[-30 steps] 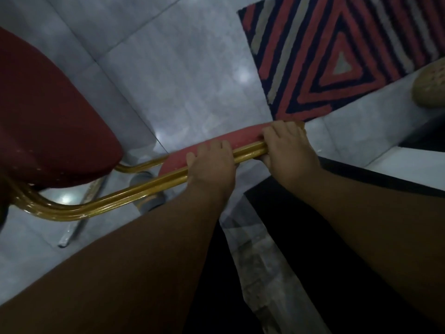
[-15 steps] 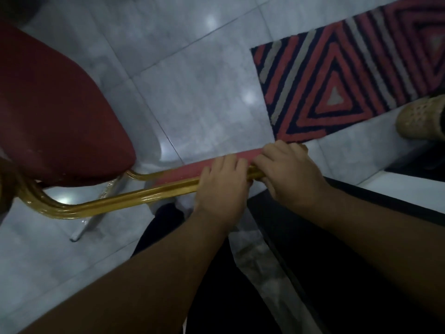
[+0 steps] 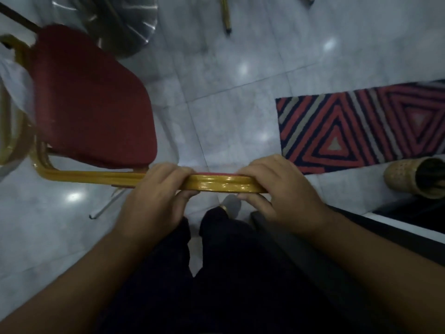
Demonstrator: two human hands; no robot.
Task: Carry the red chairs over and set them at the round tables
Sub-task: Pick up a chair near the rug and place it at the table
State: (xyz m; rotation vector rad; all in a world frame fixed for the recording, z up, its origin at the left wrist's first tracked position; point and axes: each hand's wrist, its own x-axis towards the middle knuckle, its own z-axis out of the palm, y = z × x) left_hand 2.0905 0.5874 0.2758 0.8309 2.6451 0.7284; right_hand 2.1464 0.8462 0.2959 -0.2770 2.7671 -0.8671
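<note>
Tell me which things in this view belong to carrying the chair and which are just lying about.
Part of the job:
- red chair, gold frame gripped at the backrest top
- left hand and right hand, both closed on that frame

Just lying about:
- striped rug on the tiled floor
- woven slipper beside the rug
- shiny metal base at the top of the view

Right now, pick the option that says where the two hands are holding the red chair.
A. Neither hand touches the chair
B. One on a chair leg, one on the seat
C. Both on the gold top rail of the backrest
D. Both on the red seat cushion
C: the left hand and right hand both wrap their fingers over the gold top rail of the red chair.
</note>
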